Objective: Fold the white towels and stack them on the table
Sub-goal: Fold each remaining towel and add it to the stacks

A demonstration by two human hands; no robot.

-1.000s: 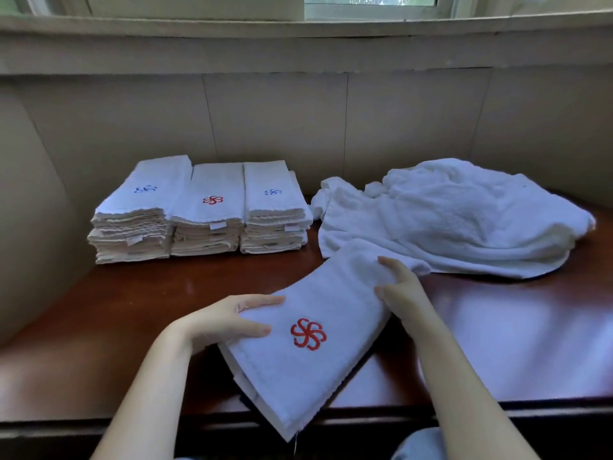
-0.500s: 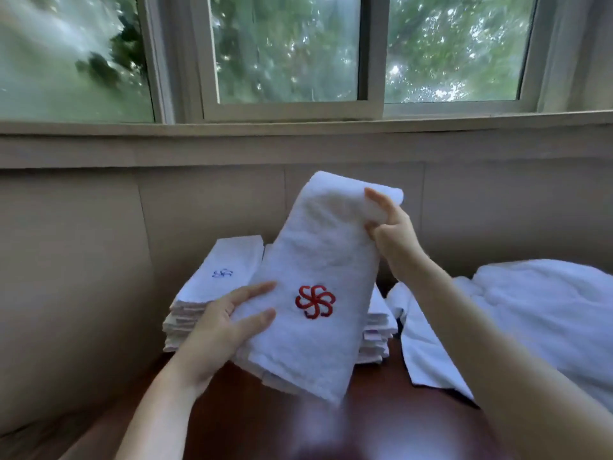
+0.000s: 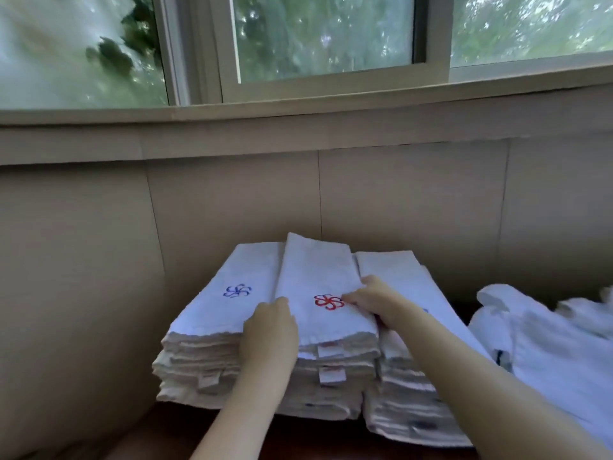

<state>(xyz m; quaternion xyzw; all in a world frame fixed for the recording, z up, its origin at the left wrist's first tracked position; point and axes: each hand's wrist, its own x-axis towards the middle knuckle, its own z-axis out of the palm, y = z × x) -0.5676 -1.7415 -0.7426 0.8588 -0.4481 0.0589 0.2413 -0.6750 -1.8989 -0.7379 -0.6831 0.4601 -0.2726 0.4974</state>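
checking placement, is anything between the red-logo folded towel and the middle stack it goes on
Nothing visible: the folded white towel with the red emblem lies on the middle stack of folded white towels, left hand and right hand touching it.

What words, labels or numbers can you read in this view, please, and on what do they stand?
No words or numbers can be read.
Red emblem on the top towel of the middle stack: a pinwheel mark, no letters.
Blue emblem on the left stack: the same.
Sewn-in tags on the towel edges: too blurred to read.
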